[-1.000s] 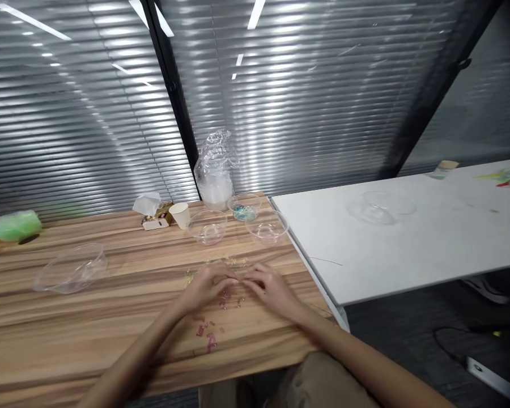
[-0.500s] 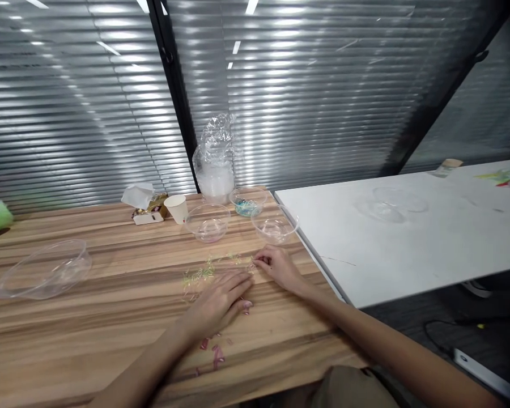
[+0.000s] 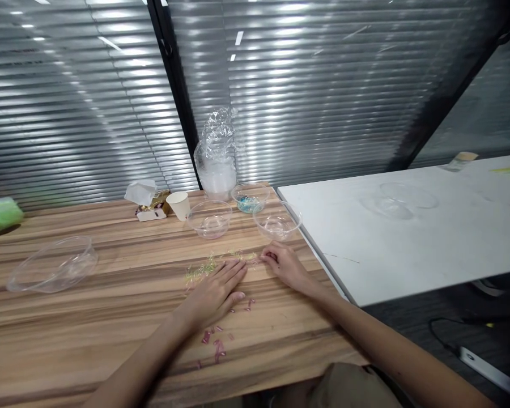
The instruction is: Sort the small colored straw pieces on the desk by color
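My left hand (image 3: 216,290) lies flat on the wooden table (image 3: 89,317), fingers stretched toward a scatter of thin yellow-green pieces (image 3: 208,265). Small pink pieces (image 3: 216,339) lie just below and beside that hand. My right hand (image 3: 284,265) rests to the right, fingers curled and pinched on the table at the right end of the yellow-green scatter; what they pinch is too small to make out. Three small clear bowls stand beyond: one (image 3: 209,219) in the middle, one (image 3: 277,224) right above my right hand, and one holding blue bits (image 3: 250,198) behind.
A large clear bowl (image 3: 51,265) sits at the left. At the back stand a paper cup (image 3: 180,204), a tissue and small box (image 3: 147,199), a crumpled clear bag (image 3: 216,156) and a green object (image 3: 0,214). A white table (image 3: 408,238) adjoins on the right.
My right hand moved up and right to the edge of the yellow-green scatter. My left hand went from curled to flat and slid up slightly. The view shifted a little.
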A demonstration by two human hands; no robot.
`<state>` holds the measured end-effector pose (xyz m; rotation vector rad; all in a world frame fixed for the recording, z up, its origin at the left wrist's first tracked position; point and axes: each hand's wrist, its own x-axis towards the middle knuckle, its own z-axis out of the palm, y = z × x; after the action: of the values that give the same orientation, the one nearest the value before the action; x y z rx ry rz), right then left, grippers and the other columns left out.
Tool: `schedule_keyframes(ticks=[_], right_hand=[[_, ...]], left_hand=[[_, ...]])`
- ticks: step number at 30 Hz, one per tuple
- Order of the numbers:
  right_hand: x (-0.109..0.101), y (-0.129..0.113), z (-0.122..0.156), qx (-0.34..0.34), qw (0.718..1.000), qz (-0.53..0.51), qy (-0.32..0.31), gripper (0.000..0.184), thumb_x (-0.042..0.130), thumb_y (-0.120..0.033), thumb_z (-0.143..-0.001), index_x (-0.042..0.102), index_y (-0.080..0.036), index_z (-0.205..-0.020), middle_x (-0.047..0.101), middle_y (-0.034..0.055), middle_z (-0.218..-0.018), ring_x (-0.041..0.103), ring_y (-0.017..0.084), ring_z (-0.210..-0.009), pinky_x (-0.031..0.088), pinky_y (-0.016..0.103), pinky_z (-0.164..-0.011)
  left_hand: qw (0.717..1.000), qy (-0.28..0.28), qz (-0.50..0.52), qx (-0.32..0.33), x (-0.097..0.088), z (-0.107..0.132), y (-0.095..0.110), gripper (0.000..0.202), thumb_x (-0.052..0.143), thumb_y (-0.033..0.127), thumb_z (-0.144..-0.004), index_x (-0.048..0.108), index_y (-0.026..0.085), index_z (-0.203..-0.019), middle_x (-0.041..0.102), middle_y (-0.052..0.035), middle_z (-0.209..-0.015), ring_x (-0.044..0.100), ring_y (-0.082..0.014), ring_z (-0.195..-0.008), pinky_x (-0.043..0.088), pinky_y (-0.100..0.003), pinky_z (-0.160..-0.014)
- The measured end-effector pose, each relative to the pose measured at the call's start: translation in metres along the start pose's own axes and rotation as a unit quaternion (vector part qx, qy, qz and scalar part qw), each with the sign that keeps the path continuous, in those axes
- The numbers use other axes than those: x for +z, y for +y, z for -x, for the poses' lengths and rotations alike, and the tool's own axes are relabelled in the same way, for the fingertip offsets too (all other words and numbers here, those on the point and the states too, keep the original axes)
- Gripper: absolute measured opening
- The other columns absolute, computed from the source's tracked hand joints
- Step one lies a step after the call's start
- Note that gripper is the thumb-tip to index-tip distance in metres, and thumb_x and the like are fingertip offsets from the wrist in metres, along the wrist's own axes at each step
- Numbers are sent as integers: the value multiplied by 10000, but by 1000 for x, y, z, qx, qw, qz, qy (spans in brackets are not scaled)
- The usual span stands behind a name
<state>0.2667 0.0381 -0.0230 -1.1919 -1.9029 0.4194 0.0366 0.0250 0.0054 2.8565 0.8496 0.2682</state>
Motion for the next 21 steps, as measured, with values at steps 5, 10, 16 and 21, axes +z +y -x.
schedule_keyframes(ticks=[5, 10, 16, 21], right_hand=[[-11, -11, 6, -52, 993, -54, -92, 135, 510, -173, -881, 626, -172, -812, 614, 42, -833, 562, 158, -792, 432, 271, -740], [-11, -18, 8, -126, 966, -104, -200, 134, 561, -247, -868, 659, -191, -796, 625, 25, -807, 572, 154, -806, 432, 294, -825], [-12, -3, 5, -19, 997, -50, -49, 138, 573, -262, -862, 679, -180, -896, 639, 43, -870, 581, 152, -789, 445, 262, -723], [-7, 4, -2, 27, 999, 5, -35, 108, 608, -228, -832, 683, -164, -878, 633, 40, -822, 565, 137, -694, 433, 245, -645]], left_hand=[[1000, -10, -16, -11, 0, 1, -4, 501, 346, 367, -940, 299, 168, -1397, 308, -106, -1441, 248, -230, -1347, 227, -448, -1103], [1000, 1, -22, -21, -1, 1, -17, 471, 310, 360, -951, 315, 188, -1390, 303, -90, -1448, 228, -216, -1355, 197, -449, -1109], [998, 18, -45, -40, -10, 2, -21, 446, 286, 368, -959, 382, 186, -1354, 389, -75, -1406, 279, -194, -1335, 168, -437, -1124], [997, 45, -57, -28, -10, 1, -22, 425, 297, 358, -960, 420, 189, -1330, 444, -66, -1369, 341, -188, -1301, 197, -435, -1123]])
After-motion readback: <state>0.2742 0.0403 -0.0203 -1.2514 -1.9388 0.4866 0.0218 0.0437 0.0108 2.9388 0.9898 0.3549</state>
